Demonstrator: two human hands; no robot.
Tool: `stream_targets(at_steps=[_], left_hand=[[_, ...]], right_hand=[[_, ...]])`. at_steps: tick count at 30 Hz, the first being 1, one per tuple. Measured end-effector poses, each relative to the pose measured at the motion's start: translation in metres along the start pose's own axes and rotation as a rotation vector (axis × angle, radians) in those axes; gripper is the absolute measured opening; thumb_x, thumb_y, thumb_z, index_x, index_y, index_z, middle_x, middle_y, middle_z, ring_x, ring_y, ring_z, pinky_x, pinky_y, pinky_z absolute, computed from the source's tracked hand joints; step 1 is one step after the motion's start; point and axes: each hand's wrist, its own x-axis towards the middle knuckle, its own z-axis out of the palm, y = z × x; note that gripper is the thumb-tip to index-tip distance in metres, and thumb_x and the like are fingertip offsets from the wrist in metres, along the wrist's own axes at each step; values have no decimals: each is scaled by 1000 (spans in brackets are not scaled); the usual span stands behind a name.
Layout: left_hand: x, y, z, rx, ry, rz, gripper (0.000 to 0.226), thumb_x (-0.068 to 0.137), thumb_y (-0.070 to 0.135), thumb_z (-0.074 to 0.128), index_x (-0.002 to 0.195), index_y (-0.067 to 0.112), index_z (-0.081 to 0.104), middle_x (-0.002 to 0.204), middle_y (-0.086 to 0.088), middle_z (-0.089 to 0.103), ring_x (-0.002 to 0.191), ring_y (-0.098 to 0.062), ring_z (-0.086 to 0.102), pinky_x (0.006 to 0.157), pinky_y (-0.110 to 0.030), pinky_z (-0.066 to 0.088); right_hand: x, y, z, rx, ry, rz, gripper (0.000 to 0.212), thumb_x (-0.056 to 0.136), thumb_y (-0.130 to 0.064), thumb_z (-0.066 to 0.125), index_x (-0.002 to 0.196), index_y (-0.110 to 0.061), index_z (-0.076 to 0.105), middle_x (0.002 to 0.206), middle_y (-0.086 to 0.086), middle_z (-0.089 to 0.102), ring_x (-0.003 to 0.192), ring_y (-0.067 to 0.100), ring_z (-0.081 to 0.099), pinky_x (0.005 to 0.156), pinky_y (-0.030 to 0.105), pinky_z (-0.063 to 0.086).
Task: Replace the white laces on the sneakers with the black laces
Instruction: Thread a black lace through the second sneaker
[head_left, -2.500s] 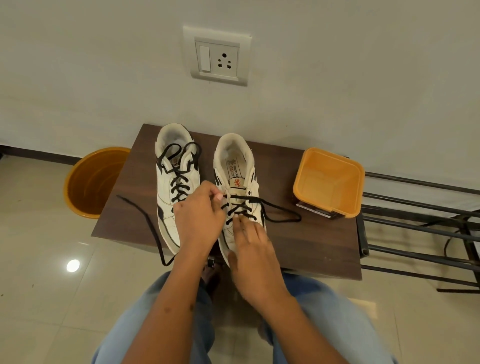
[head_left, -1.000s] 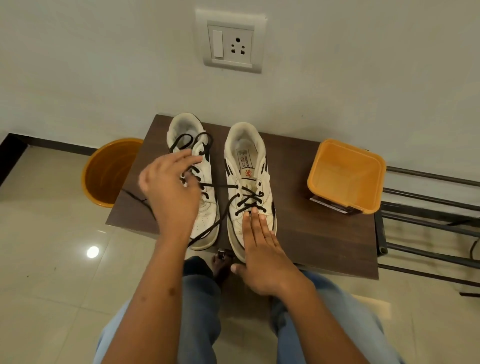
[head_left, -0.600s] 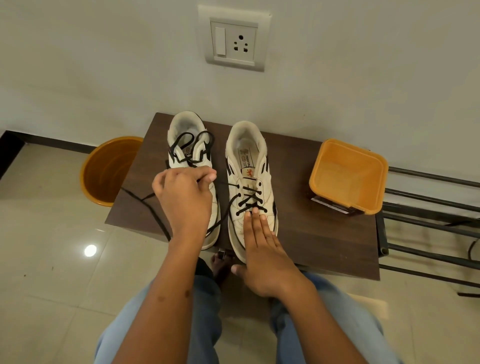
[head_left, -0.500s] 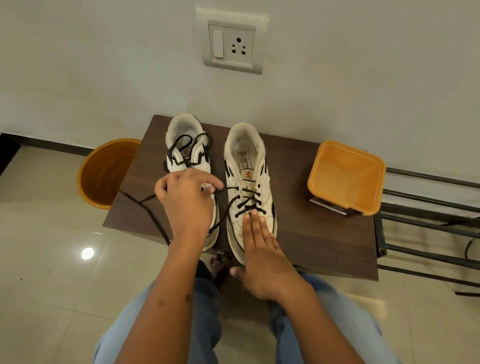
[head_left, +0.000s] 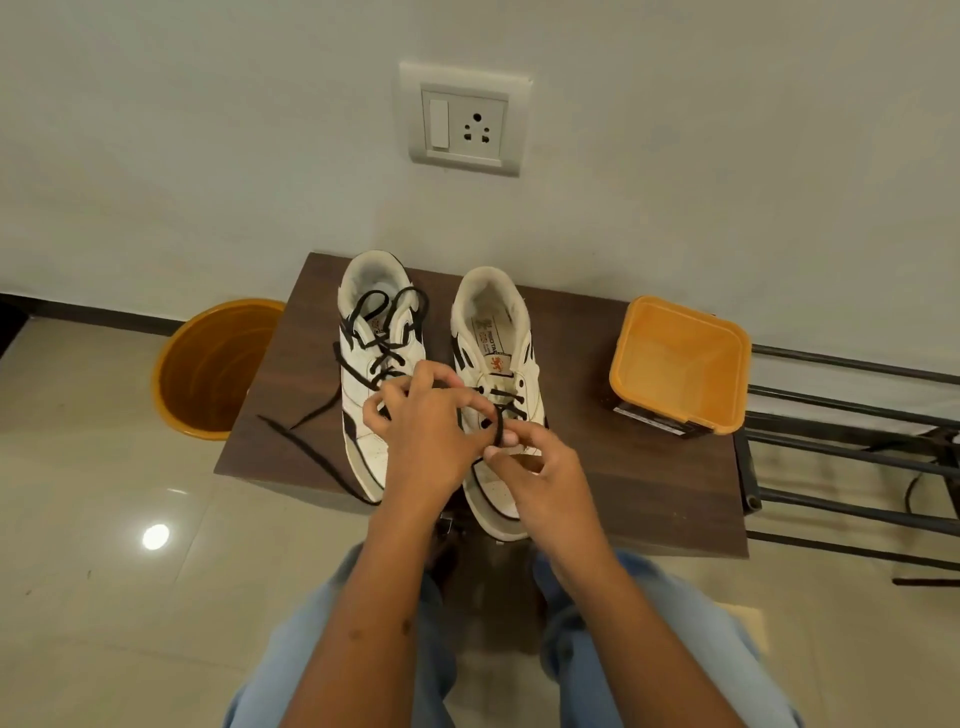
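Observation:
Two white sneakers stand side by side on a dark wooden table (head_left: 623, 467), toes toward me. The left sneaker (head_left: 371, 364) is laced with a black lace whose loose ends trail over the table's left part. The right sneaker (head_left: 498, 332) has a black lace (head_left: 498, 423) through its lower eyelets. My left hand (head_left: 431, 431) is over the gap between the shoes, fingers curled around that lace. My right hand (head_left: 540, 467) pinches a loop of the same lace above the right sneaker's toe area. No white lace is in view.
An orange square container (head_left: 675, 410) sits on the table's right part. An orange round bucket (head_left: 208, 364) stands on the tiled floor left of the table. A black metal rack (head_left: 852, 457) is at the right. A wall socket (head_left: 465, 122) is above.
My right hand has lifted off the right sneaker's toe and now pinches the black lace. My left hand has moved right from over the left sneaker toward the right sneaker's eyelets.

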Motion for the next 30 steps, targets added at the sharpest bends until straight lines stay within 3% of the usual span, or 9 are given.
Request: stream_targets(at_steps=[4, 7, 12, 16, 19, 22, 25, 28, 30], left_hand=[[-2, 4, 4, -123, 95, 71, 23, 73, 27, 81, 80, 41, 65, 104, 23, 43, 117, -10, 33, 104, -33, 8], [-3, 4, 4, -210, 97, 161, 23, 76, 25, 79, 87, 43, 71, 102, 24, 50, 111, -7, 36, 99, -28, 11], [-3, -8, -6, -174, 315, 68, 25, 87, 17, 69, 88, 42, 69, 99, 24, 60, 107, -11, 50, 98, -30, 18], [-12, -12, 2, -11, 67, 204, 31, 82, 18, 66, 100, 44, 68, 114, 25, 56, 125, -11, 35, 111, -41, 7], [-30, 4, 16, -92, -89, 421, 24, 86, 49, 58, 109, 44, 66, 106, 24, 64, 124, 2, 36, 115, -44, -2], [-34, 2, 22, -90, 49, 438, 14, 89, 44, 62, 88, 38, 74, 81, 21, 66, 101, 1, 46, 111, -44, 10], [-28, -8, 13, -100, 144, 312, 17, 88, 50, 60, 95, 40, 72, 88, 26, 65, 103, 2, 47, 110, -38, 10], [-31, -3, 13, -153, 8, 354, 32, 87, 54, 59, 117, 45, 64, 110, 27, 63, 118, 5, 38, 110, -26, -4], [-34, 0, 18, -174, -37, 385, 21, 89, 45, 62, 109, 43, 70, 100, 22, 66, 115, 4, 43, 108, -20, -9]], right_hand=[[2, -3, -4, 398, -166, 210, 25, 91, -13, 63, 116, -12, 65, 100, 4, 72, 99, 15, 66, 89, 28, 48], [0, -3, -16, 340, -236, 180, 18, 92, -18, 63, 106, -11, 71, 96, 6, 73, 100, 18, 65, 97, 38, 42], [-3, -8, -57, 250, -113, 115, 27, 90, -25, 63, 79, -2, 70, 88, 1, 75, 97, 9, 66, 102, 30, 38], [-3, -4, -90, 14, 119, -35, 16, 90, -25, 64, 79, -19, 74, 83, -9, 74, 86, -10, 62, 79, 12, 38], [-3, -2, -90, -93, 26, -130, 9, 90, -23, 65, 92, -23, 74, 80, -6, 72, 83, 0, 65, 77, 10, 44], [0, 3, -81, -80, -90, -167, 10, 89, -17, 68, 97, -22, 71, 79, -2, 73, 83, 9, 68, 84, 25, 48], [1, 5, -82, -96, -115, -185, 14, 88, -19, 68, 101, -24, 68, 78, -2, 72, 84, 8, 68, 85, 26, 46], [-2, 3, -77, -73, -182, -243, 24, 89, -16, 67, 110, -22, 59, 82, 0, 72, 87, 11, 68, 87, 26, 48], [-2, 2, -69, -54, -194, -261, 26, 90, -12, 66, 112, -20, 55, 83, 1, 72, 83, 13, 68, 83, 23, 51]])
